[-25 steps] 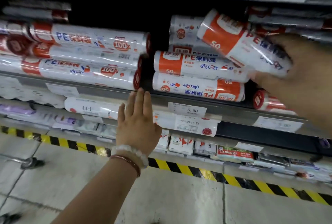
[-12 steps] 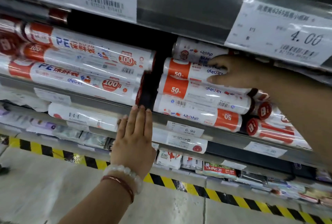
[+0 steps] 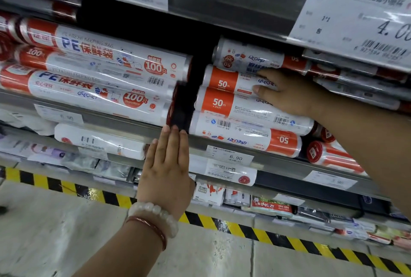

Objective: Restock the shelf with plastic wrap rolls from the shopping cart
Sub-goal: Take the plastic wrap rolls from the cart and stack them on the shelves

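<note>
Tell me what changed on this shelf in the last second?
The right hand slid its orange-and-white plastic wrap roll into the stack of 50 m rolls and now lies flat against it. The left hand stayed pressed flat on the grey metal shelf edge.

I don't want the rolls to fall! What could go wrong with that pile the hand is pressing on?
The 50 m rolls lie stacked four high, so the round pile might roll forward once the right hand lets go. Only a low shelf lip fronts the bottom roll, so a higher one could tip over it. The left hand rests flat on that edge, below the dark gap, so it may not catch anything.
</note>
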